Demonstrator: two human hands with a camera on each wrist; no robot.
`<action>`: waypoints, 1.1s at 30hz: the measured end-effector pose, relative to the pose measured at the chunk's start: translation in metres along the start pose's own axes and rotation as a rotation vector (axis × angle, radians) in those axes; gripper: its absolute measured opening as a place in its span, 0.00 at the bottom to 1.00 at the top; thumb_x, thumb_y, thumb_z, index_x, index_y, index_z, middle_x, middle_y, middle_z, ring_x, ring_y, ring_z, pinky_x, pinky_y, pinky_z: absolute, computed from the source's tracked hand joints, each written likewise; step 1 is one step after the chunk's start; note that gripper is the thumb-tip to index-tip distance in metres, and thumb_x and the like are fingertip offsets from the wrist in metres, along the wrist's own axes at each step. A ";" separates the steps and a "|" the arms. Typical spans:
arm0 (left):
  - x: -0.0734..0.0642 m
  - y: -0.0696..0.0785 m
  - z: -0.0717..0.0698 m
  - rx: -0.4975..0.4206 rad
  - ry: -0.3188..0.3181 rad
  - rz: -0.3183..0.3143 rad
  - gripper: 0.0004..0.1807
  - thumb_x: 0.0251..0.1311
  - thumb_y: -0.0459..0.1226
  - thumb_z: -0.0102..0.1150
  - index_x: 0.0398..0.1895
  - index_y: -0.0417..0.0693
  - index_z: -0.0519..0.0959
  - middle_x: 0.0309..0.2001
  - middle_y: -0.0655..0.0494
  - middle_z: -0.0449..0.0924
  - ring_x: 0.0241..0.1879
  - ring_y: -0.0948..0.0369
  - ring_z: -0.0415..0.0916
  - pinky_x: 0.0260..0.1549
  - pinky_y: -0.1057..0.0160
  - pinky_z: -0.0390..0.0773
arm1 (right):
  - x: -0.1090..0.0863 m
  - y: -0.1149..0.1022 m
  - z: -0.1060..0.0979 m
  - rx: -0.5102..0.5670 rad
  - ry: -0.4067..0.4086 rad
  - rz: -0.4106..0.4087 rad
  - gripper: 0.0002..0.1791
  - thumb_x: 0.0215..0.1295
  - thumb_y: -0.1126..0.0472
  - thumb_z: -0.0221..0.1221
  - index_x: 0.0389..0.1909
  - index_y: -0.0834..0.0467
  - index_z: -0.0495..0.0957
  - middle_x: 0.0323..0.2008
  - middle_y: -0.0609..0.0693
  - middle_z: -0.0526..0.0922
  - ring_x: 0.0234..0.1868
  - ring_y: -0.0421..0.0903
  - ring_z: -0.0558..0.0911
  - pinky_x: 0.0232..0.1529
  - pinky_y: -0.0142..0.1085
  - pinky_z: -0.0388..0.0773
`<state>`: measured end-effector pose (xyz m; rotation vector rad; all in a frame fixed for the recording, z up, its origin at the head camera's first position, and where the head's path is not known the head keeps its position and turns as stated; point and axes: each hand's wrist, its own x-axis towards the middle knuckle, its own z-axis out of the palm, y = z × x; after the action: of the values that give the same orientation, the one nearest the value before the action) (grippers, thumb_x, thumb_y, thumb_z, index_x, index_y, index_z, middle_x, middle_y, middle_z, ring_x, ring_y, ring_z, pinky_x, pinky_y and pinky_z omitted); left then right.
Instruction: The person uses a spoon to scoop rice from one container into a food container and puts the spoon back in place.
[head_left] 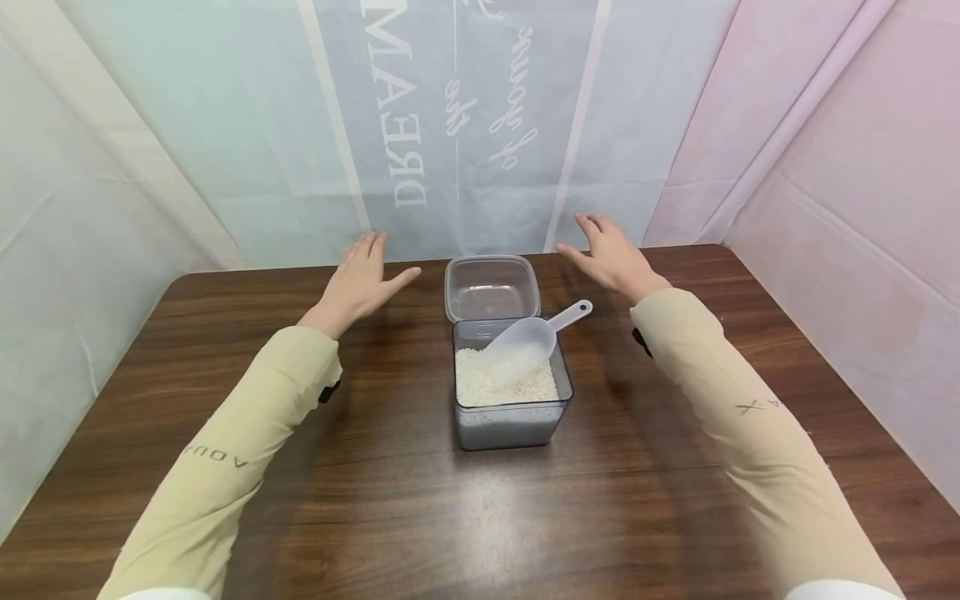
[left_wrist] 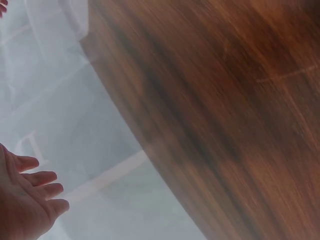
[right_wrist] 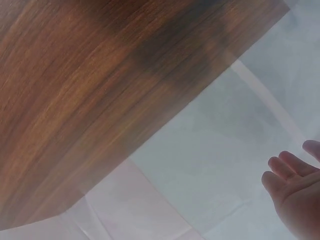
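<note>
In the head view a clear grey-tinted container stands mid-table, filled with white grains that look like rice. A translucent white scoop lies tilted on the grains, its handle sticking out over the right back rim. Directly behind it is a clear lid, partly hidden by the container's back rim. My left hand is held out to the left of the lid, fingers extended and thumb spread. To the right, my right hand reaches out likewise, holding nothing.
The brown wood-grain table runs to a pale printed curtain at the back. More pale cloth hangs at the left and right sides.
</note>
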<state>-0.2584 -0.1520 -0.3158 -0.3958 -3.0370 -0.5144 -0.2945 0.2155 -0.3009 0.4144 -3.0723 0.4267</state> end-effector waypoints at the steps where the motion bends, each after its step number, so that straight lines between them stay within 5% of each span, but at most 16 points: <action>1: -0.001 0.001 -0.001 -0.008 0.004 0.006 0.53 0.56 0.68 0.35 0.70 0.35 0.43 0.69 0.36 0.43 0.69 0.46 0.38 0.66 0.51 0.39 | -0.001 0.000 -0.001 -0.005 -0.001 -0.002 0.45 0.63 0.33 0.39 0.70 0.59 0.46 0.67 0.64 0.50 0.67 0.61 0.51 0.62 0.56 0.51; 33: -0.040 0.043 -0.016 -0.111 0.040 0.067 0.48 0.58 0.64 0.39 0.69 0.36 0.49 0.68 0.40 0.51 0.68 0.48 0.45 0.66 0.52 0.43 | -0.020 -0.009 -0.016 -0.048 -0.004 -0.114 0.43 0.63 0.35 0.43 0.69 0.61 0.51 0.66 0.63 0.54 0.66 0.59 0.54 0.63 0.54 0.52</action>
<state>-0.2086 -0.1275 -0.2902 -0.4836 -2.9545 -0.6797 -0.2734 0.2165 -0.2836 0.5856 -3.0359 0.3480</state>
